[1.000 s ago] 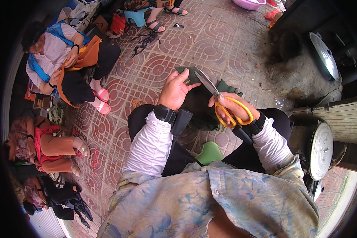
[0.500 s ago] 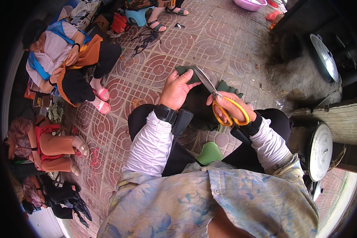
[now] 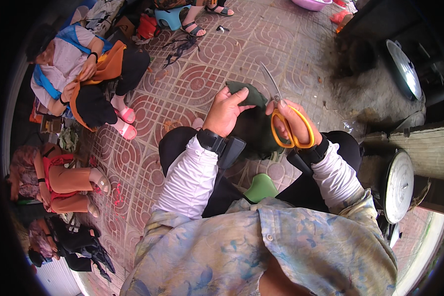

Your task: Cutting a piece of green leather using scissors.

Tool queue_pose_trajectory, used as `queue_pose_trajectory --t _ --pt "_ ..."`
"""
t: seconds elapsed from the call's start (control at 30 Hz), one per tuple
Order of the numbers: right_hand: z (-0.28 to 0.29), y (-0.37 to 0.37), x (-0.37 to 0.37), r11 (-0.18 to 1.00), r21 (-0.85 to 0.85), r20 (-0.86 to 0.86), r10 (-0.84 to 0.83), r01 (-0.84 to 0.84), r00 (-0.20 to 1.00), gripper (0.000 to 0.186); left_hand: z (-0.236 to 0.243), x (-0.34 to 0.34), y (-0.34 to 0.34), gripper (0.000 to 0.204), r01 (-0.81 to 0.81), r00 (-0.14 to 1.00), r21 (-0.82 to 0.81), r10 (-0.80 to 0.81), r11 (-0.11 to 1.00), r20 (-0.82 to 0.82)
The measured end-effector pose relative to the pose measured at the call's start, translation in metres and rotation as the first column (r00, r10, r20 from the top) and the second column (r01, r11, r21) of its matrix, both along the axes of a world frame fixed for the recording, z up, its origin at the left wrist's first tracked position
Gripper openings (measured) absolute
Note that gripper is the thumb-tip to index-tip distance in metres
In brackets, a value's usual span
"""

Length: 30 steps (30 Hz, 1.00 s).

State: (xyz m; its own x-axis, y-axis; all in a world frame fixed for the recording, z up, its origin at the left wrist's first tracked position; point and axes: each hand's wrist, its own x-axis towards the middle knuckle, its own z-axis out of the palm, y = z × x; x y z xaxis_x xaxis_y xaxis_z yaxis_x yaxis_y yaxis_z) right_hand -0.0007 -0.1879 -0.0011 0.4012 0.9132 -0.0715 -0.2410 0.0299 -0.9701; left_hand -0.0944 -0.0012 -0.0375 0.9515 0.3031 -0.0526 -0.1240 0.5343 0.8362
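My left hand pinches the upper edge of a dark green cloth, which hangs down between my knees. My right hand grips scissors by their yellow handles, thumb near the pivot, with the metal blades pointing up just beside the cloth's right edge. Black devices are strapped on both wrists. A green plastic stool shows below the cloth, between my legs.
Several people sit along the left; one handles orange-and-black fabric. Another person's sandalled feet are by a blue stool. A purple basin is at the top. Lidded pots and a sooty stove line the right.
The scissors have turned more upright, their blades rising clear to the right of the cloth's top instead of lying across it. My left hand has shifted slightly rightward with the cloth.
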Motion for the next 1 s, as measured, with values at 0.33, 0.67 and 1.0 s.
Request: queue_pose_trajectory --t 0.33,0.67,1.0 --pt "-0.005 -0.010 0.000 0.986 -0.028 0.027 0.163 -0.162 0.986 0.048 -0.003 -0.002 0.019 0.017 -0.206 0.978 -0.246 0.203 0.947 -0.037" --pt "-0.011 -0.008 -0.005 0.967 -0.043 -0.025 0.249 -0.250 0.968 0.047 -0.008 -0.005 0.025 0.020 -0.148 0.989 -0.270 0.147 0.951 -0.025" --pt "-0.012 -0.005 -0.006 0.975 -0.046 0.014 0.217 -0.217 0.976 0.044 0.001 -0.004 0.016 0.019 -0.129 0.992 -0.238 0.128 0.963 -0.016"
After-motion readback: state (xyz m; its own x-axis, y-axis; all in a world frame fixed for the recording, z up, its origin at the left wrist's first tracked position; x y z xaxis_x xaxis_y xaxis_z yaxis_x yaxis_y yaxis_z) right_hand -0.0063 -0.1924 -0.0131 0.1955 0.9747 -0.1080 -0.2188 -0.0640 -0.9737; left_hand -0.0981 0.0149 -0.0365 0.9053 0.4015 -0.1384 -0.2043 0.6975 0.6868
